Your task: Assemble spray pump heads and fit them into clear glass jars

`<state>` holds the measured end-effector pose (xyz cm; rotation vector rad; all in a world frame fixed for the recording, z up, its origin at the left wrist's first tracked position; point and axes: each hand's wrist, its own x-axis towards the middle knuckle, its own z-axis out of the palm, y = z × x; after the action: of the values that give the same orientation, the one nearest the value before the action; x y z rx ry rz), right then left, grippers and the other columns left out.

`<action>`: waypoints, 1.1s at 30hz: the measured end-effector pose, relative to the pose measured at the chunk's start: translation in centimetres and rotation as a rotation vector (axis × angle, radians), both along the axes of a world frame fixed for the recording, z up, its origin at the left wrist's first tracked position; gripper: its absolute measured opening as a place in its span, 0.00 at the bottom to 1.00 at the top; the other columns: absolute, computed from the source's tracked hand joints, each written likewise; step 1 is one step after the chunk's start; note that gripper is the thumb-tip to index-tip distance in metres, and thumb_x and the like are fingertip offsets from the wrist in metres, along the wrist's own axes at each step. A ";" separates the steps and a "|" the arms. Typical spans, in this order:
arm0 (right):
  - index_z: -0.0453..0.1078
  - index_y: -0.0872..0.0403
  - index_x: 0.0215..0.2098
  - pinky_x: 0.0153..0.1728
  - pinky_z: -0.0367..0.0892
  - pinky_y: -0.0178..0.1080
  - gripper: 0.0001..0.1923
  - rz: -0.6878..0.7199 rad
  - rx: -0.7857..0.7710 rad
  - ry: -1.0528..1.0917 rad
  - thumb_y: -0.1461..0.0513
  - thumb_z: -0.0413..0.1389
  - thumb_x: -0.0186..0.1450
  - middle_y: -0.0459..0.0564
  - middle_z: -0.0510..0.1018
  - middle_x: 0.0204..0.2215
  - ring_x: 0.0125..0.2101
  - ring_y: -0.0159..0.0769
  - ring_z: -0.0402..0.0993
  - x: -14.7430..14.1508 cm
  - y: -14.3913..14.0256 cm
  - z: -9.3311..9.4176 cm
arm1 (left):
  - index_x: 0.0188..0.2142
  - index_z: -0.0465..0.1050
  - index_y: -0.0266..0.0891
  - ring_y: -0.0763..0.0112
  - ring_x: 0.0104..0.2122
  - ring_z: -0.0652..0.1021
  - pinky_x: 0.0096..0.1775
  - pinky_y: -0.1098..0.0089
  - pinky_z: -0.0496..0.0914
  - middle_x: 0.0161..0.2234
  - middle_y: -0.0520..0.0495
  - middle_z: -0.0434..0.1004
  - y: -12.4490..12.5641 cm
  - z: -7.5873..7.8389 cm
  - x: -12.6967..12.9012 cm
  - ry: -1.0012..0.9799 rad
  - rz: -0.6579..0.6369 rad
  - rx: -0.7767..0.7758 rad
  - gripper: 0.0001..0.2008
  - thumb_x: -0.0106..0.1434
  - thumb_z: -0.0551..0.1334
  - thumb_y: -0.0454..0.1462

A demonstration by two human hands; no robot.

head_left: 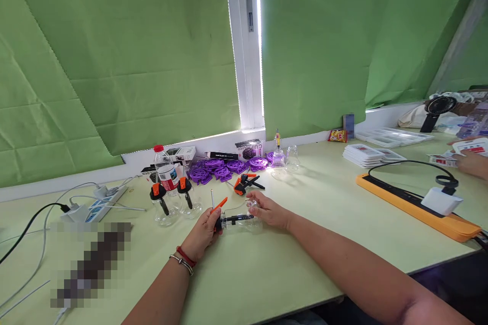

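Observation:
A clear bottle [238, 209] lies on its side between my two hands, a black stem showing inside it. My left hand [204, 233] is closed around the black lid end, and an orange lever [219, 204] sticks up by the thumb. At the bottle's base, my right hand [269, 210] curls its fingers over the clear wall. Just beyond are loose black and orange lid parts [242, 183]. Two similar clear bottles with black and orange lids, a left one [163, 215] and a right one [190, 209], stand upright to the left.
Purple plastic pieces [213, 166] are heaped by the window sill, beside clear open vessels [293, 157]. A red-capped drink bottle [166, 175] stands behind the lidded bottles. Power strips with cables, one white [109, 203], one orange [404, 208], flank the workspace. Another person's hand [473, 162] holds cards at right.

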<state>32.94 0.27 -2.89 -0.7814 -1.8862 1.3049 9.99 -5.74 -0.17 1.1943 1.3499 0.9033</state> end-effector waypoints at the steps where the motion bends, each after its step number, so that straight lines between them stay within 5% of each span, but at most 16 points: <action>1: 0.58 0.50 0.49 0.33 0.62 0.36 0.25 -0.016 0.000 0.023 0.46 0.54 0.59 0.47 0.65 0.37 0.31 0.30 0.61 0.0 0.0 0.0 | 0.32 0.58 0.42 0.81 0.15 0.54 0.20 0.74 0.44 0.19 0.58 0.58 0.0 0.0 -0.1 -0.013 -0.006 -0.001 0.21 0.57 0.53 0.57; 7: 0.60 0.50 0.49 0.33 0.64 0.36 0.24 -0.023 -0.044 0.099 0.48 0.56 0.59 0.50 0.63 0.44 0.33 0.30 0.62 0.4 0.2 0.2 | 0.31 0.58 0.41 0.82 0.14 0.53 0.19 0.74 0.45 0.21 0.54 0.66 0.5 -0.7 -0.5 -0.144 -0.036 0.059 0.22 0.58 0.51 0.57; 13: 0.58 0.47 0.56 0.39 0.66 0.38 0.40 0.087 -0.064 0.154 0.59 0.67 0.48 0.53 0.58 0.54 0.43 0.35 0.62 1.0 0.5 0.0 | 0.29 0.61 0.39 0.83 0.14 0.57 0.18 0.76 0.48 0.20 0.53 0.68 1.0 -1.1 -0.8 -0.230 0.031 0.058 0.23 0.56 0.54 0.58; 19: 0.55 0.48 0.60 0.42 0.65 0.40 0.41 0.057 -0.071 0.143 0.60 0.66 0.50 0.54 0.60 0.54 0.44 0.36 0.63 1.3 1.0 -0.3 | 0.29 0.62 0.38 0.80 0.16 0.66 0.20 0.76 0.55 0.21 0.52 0.70 0.6 -0.5 -0.5 -0.360 0.004 0.028 0.17 0.56 0.60 0.50; 29: 0.57 0.49 0.57 0.47 0.63 0.44 0.37 0.022 -0.119 0.166 0.57 0.65 0.52 0.54 0.63 0.51 0.40 0.33 0.64 1.5 0.6 0.5 | 0.37 0.70 0.35 0.75 0.26 0.71 0.29 0.72 0.66 0.26 0.51 0.68 0.8 -0.6 -0.9 -0.262 -0.078 0.139 0.18 0.53 0.64 0.47; 33: 0.58 0.49 0.56 0.46 0.64 0.44 0.36 -0.017 -0.146 0.160 0.57 0.65 0.52 0.54 0.63 0.52 0.38 0.32 0.64 1.6 0.6 0.4 | 0.51 0.59 0.39 0.74 0.28 0.72 0.33 0.67 0.71 0.30 0.53 0.68 1.0 -0.9 -0.8 -0.186 0.005 0.226 0.29 0.53 0.64 0.47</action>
<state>34.57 0.91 -2.51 -0.7410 -1.6699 1.4630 9.15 -4.73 -1.10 1.2431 1.1244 1.1651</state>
